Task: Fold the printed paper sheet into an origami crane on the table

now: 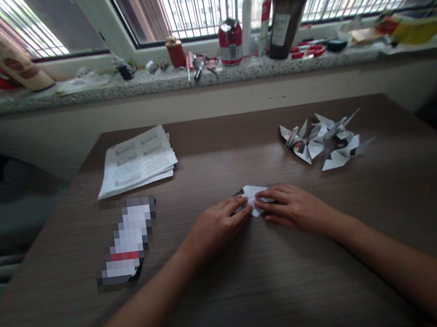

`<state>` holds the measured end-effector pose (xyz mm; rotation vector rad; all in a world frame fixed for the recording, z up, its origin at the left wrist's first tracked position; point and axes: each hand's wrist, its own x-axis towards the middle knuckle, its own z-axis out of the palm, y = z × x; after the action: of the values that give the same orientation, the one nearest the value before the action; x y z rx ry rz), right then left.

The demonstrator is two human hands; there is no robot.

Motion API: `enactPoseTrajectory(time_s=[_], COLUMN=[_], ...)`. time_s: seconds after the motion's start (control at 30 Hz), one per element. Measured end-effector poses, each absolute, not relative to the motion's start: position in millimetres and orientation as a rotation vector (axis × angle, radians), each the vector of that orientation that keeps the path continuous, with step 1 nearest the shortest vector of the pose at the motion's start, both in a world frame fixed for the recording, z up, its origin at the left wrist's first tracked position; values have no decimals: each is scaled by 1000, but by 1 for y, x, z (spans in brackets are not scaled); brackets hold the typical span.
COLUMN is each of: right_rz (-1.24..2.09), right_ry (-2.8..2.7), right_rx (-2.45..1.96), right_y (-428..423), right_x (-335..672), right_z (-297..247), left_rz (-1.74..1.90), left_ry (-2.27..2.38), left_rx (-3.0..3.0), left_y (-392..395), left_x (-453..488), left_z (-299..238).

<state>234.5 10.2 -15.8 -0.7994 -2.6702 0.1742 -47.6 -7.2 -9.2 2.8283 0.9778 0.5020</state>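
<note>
A small folded piece of white paper lies on the brown wooden table, near its middle. My left hand rests on the paper's left side, fingers pressed together on its edge. From the right, my right hand pinches the same paper with its fingertips. Both hands meet over the paper and hide most of it.
A pile of several folded paper cranes sits at the back right. A stack of printed sheets lies at the back left, with a blurred-out flat object in front of it. The windowsill behind carries a red can, bottles and small tools.
</note>
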Motion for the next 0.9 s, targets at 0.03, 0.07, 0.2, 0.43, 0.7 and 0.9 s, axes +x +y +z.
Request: enactPoseTrajectory(time_s=[0.03,0.07,0.2,0.43,0.7,0.9], right_rz=[180,189,234,317,309,317], right_ry=[-2677,-2680,-2664,-2624,-2639,-2656], right_rx=[-795,-792,-810,-850,-891,-868], right_y=[10,10,9,7,5,6], right_x=[235,235,234,234,235,238], right_z=[-16,-17,-18,-15,-18,-17], left_rz=[502,504,508,480,414,437], left_ry=[980,981,979,980,1010,986], left_rx=[2823,2818,2810,2783,2800,2776], left_y=[-7,-7,-8,-9,-7,-9], left_x=[-47,-47,-46,-48,-48,-49], left_z=[-8,-8,-6,-7,-7,-8])
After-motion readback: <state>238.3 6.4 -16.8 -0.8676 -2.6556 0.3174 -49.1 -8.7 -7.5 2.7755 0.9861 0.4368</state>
